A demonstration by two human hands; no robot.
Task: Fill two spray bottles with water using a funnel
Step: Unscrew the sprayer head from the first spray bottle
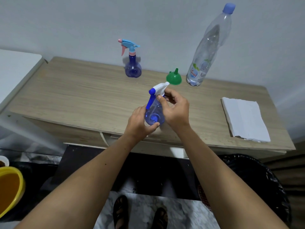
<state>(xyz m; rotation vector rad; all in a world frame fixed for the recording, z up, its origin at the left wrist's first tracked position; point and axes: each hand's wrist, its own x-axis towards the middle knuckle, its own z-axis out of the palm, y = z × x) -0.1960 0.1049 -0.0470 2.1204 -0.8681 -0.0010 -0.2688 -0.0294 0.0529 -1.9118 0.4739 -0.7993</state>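
A clear blue spray bottle (154,115) with a white and blue trigger head is lifted above the front of the wooden table (85,95). My left hand (140,123) grips its round body from the left. My right hand (175,108) closes on its neck, just under the spray head. A second blue spray bottle (132,66) with a light blue and pink head stands at the back of the table. A green funnel (174,78) lies upside down, spout up, to its right. A tall clear water bottle (208,47) with a blue cap stands beside the funnel.
A folded white paper towel (244,119) lies on the table's right side. A yellow basin (9,189) sits on the floor at the left, a black-lined bin (257,179) at the right. A white surface (14,70) adjoins the table's left.
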